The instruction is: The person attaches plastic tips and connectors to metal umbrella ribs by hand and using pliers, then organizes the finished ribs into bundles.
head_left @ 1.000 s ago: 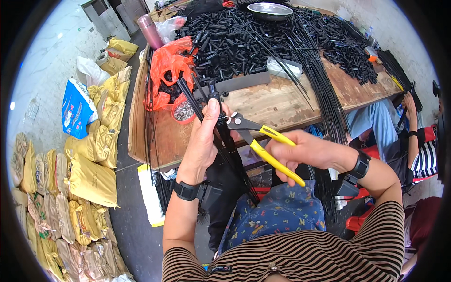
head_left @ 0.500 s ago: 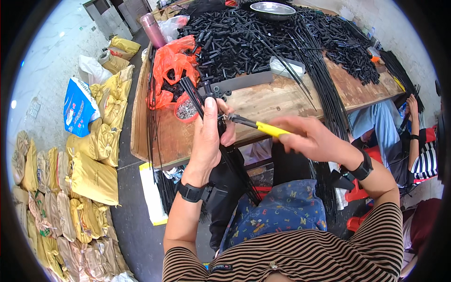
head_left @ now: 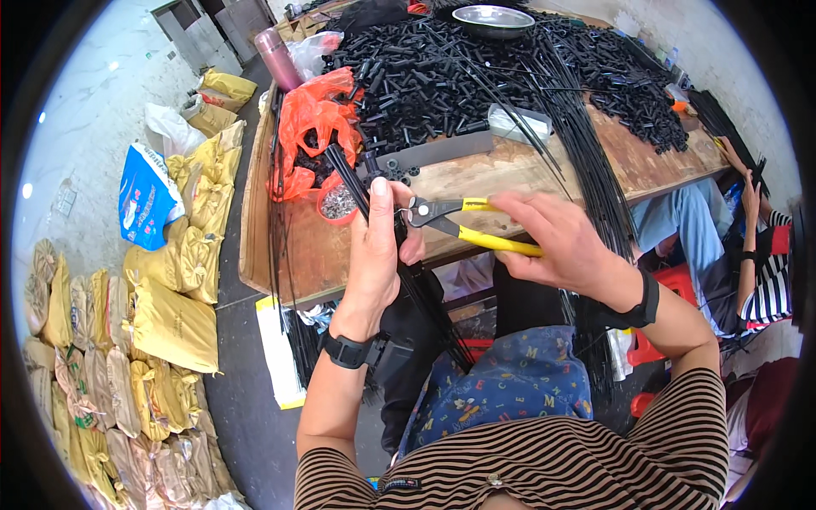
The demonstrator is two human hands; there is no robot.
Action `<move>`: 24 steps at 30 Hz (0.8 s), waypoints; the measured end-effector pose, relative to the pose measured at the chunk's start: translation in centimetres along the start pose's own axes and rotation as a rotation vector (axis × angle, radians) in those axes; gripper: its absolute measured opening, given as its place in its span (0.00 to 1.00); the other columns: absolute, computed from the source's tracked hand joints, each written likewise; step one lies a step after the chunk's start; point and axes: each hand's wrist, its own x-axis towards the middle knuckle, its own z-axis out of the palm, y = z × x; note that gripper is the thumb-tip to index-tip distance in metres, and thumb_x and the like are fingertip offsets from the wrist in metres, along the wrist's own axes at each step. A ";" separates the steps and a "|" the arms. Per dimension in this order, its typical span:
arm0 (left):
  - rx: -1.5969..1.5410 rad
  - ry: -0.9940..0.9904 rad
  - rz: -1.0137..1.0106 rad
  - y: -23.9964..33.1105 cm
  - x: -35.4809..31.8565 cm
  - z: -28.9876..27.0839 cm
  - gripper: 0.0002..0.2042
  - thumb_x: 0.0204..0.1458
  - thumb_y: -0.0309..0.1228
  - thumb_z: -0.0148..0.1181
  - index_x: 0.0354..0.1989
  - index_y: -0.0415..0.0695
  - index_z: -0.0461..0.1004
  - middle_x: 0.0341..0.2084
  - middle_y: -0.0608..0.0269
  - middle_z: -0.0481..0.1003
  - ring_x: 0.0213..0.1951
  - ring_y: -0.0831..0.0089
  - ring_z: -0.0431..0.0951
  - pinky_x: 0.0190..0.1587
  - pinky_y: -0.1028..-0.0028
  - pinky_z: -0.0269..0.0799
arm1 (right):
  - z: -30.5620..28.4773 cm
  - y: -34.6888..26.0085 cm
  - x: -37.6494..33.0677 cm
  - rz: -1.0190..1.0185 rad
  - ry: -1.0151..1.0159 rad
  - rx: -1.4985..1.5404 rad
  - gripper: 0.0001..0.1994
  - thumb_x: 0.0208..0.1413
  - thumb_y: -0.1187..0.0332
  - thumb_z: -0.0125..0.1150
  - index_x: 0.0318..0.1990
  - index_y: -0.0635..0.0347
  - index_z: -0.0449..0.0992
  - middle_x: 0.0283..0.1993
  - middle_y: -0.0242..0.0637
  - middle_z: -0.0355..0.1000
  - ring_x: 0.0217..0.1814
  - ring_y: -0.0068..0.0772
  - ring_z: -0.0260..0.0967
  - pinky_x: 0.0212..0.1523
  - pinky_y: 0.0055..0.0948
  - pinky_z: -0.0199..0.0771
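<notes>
A bundle of thin black rods (head_left: pixel 433 310) runs through my left hand (head_left: pixel 374 242), which is closed around it with the thumb pointing up. A black tubular piece (head_left: pixel 372 163) shows just above that thumb. My right hand (head_left: pixel 561 242) grips a pair of pliers (head_left: pixel 497 241) with yellow handles, spread apart. The dark head of the pliers lies against or right beside my left fingertips; what sits in the jaws is hidden. Just beyond my left hand is a small red dish (head_left: pixel 322 211) of tiny shiny metal bits, with several black rings (head_left: pixel 403 170) nearby.
Heaps of short black tubes (head_left: pixel 425 81) cover the wooden table (head_left: pixel 510 174). Long black rods (head_left: pixel 586 153) cross it on the right. A red plastic bag (head_left: pixel 310 119) and a pink bottle (head_left: pixel 277 58) stand left. Yellow sacks (head_left: pixel 174 323) line the floor. Another person's hands (head_left: pixel 748 195) work at right.
The pliers have turned and their handles have come apart; my right hand has opened wider around them. My left hand stays in place with the rods. The other person's hands have shifted.
</notes>
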 end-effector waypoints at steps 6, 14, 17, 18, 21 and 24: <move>0.007 0.015 -0.012 0.2 0.0 0.2 0.19 0.63 0.49 0.41 0.36 0.43 0.66 0.15 0.69 0.63 0.12 0.83 0.58 0.15 0.81 0.53 | -1.4 -1.0 1.0 1.206 -0.614 1.649 0.26 0.52 0.73 0.58 0.59 0.66 0.61 0.33 0.44 0.74 0.26 0.32 0.75 0.28 0.25 0.74; 0.009 0.061 -0.006 -0.3 0.2 0.0 0.18 0.63 0.47 0.43 0.35 0.43 0.67 0.16 0.69 0.65 0.12 0.83 0.58 0.15 0.81 0.54 | -0.3 -1.8 0.8 0.525 -0.355 0.442 0.31 0.41 0.67 0.67 0.55 0.64 0.65 0.35 0.41 0.71 0.26 0.39 0.70 0.29 0.32 0.71; -0.001 0.049 -0.009 -0.2 0.3 0.1 0.18 0.63 0.47 0.43 0.35 0.43 0.67 0.16 0.69 0.64 0.11 0.83 0.58 0.15 0.80 0.54 | 0.8 -0.2 0.5 0.008 0.047 0.003 0.28 0.42 0.67 0.66 0.54 0.65 0.66 0.36 0.42 0.71 0.28 0.42 0.70 0.30 0.34 0.71; 0.012 0.054 -0.011 -0.1 0.2 0.2 0.18 0.63 0.47 0.42 0.35 0.43 0.67 0.16 0.69 0.64 0.12 0.83 0.58 0.15 0.80 0.54 | 0.7 -0.2 0.2 0.007 0.046 0.005 0.28 0.42 0.67 0.66 0.54 0.65 0.66 0.36 0.42 0.71 0.28 0.42 0.70 0.30 0.34 0.71; 0.042 0.055 -0.005 -0.1 0.0 0.3 0.20 0.62 0.49 0.41 0.35 0.43 0.68 0.14 0.70 0.63 0.11 0.84 0.56 0.15 0.81 0.52 | 0.6 -0.9 -0.6 0.326 -0.248 0.381 0.24 0.50 0.65 0.62 0.53 0.67 0.67 0.35 0.41 0.73 0.28 0.37 0.71 0.30 0.31 0.72; 0.032 0.038 -0.009 -0.1 0.1 0.3 0.21 0.62 0.50 0.40 0.36 0.42 0.68 0.15 0.70 0.63 0.12 0.84 0.55 0.15 0.81 0.51 | 0.2 -1.4 0.0 0.882 -0.434 1.202 0.21 0.60 0.59 0.52 0.53 0.68 0.68 0.31 0.40 0.74 0.27 0.31 0.72 0.29 0.27 0.74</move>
